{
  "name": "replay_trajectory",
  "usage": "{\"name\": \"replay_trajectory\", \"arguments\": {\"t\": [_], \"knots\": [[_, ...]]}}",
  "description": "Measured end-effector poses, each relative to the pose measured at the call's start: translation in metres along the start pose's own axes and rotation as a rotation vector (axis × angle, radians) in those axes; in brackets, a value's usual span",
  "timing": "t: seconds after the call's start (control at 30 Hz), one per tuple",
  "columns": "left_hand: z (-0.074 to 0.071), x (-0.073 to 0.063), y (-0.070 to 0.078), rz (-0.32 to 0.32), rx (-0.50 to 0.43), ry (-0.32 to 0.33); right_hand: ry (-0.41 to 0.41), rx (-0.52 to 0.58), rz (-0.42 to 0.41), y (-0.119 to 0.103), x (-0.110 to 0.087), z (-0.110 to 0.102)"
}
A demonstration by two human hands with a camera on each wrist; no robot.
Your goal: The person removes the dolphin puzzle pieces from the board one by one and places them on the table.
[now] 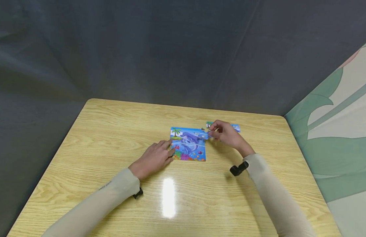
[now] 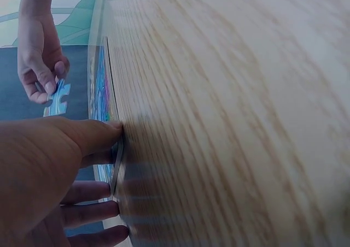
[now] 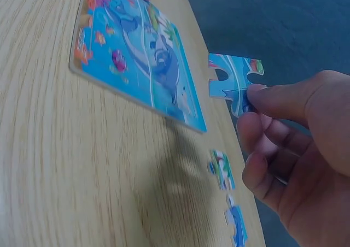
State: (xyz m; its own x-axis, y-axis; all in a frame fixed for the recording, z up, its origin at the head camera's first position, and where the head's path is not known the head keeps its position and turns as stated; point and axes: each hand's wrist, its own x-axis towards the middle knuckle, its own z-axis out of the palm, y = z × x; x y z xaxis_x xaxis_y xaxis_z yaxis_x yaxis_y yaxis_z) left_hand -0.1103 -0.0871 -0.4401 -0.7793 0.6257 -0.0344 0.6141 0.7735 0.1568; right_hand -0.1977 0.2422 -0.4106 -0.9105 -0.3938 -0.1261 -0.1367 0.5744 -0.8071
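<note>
A flat jigsaw board with a dolphin, palm tree and sea-floor picture lies on the table. My left hand rests at the board's left edge, its fingertips touching the rim and the fingers spread in the left wrist view. Above the board's far right corner, my right hand pinches a blue puzzle piece between thumb and fingers. That piece is held up off the board, clear of it in the right wrist view. Behind the right hand lie loose puzzle pieces on the tabletop, partly hidden in the head view.
The wooden table carries everything, with its far edge just past the loose pieces. A dark curtain hangs behind it. At the right stands a patterned panel with green leaf shapes.
</note>
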Motion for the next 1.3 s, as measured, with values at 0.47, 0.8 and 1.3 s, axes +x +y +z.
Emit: {"name": "replay_trajectory", "arguments": {"t": [0.47,0.8,1.3], "knots": [[0.001,0.0,-0.002,0.004,-0.002,-0.014,-0.016,-0.058,0.034,0.018,-0.021,-0.02],[0.001,-0.002,-0.003,0.012,0.004,-0.013,-0.055,-0.05,0.039,0.028,-0.025,-0.021],[0.0,-0.002,-0.001,0.023,-0.021,0.009,-0.021,-0.161,0.054,0.033,-0.005,-0.01]]}}
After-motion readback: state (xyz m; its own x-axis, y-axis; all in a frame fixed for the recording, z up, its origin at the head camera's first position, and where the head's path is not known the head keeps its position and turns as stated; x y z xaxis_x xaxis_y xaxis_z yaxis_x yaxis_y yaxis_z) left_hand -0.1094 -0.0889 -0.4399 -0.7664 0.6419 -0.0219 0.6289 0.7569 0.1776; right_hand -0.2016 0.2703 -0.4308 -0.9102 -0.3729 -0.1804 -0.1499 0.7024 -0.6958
